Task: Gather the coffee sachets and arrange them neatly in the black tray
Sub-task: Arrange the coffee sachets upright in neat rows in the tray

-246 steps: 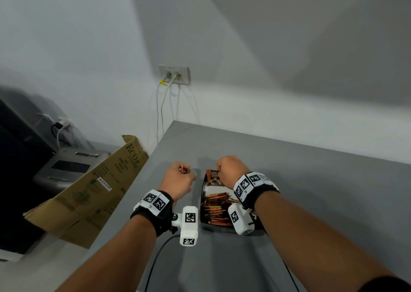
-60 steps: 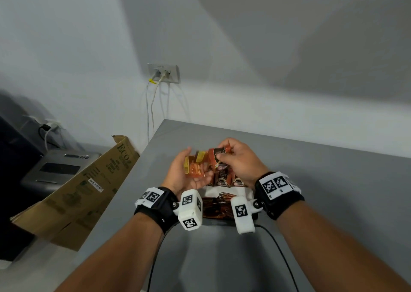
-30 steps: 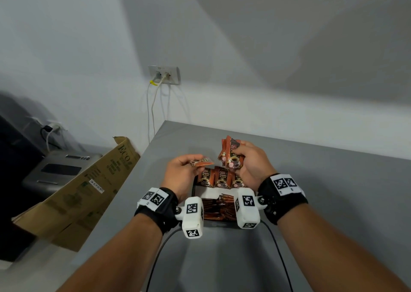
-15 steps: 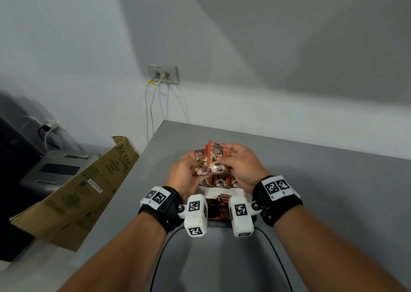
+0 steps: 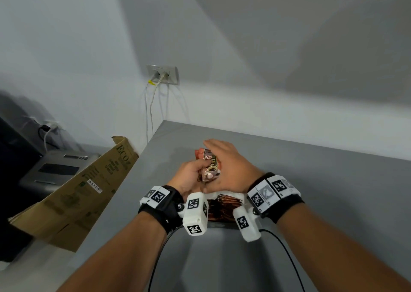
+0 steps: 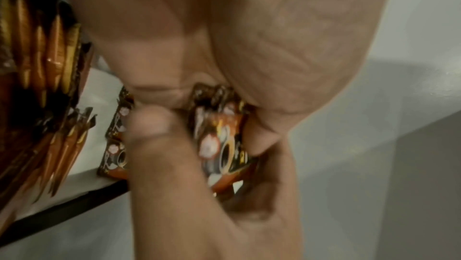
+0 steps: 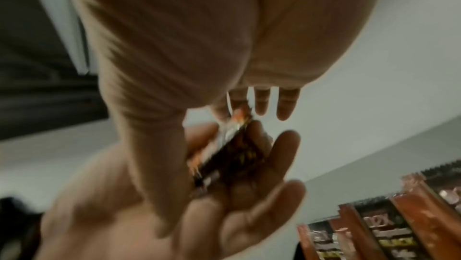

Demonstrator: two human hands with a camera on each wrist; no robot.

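Several sachets [image 5: 209, 168] are held as a small upright bundle above the far end of the tray [image 6: 62, 208], between the two hands. The bundle is gripped by the left hand [image 5: 189, 177], with the thumb across its printed face and the fingers curled behind it, as is seen in the left wrist view [image 6: 219, 146]. The right hand [image 5: 231, 169] is laid against the right side and top of the bundle; its thumb is pressed on the sachets while its fingers [image 7: 260, 102] are stretched out straight past the top edge, so this hand is not clenched. In the right wrist view the bundle [image 7: 229, 151] is blurred and is seen edge-on between both palms.

More sachets [image 6: 114, 142] are stood upright in a row at the far end of the tray, below the held bundle. A second batch [image 5: 224, 207] is packed on edge at the near end, partly hidden behind the wrist cameras. The tray's white floor is shown between the two groups in the left wrist view.

The tray is set on a grey table [image 5: 322, 180]. A folded cardboard box [image 5: 73, 194] is leaned beside the table's left edge, and a wall socket [image 5: 162, 74] with white cables is seen beyond.
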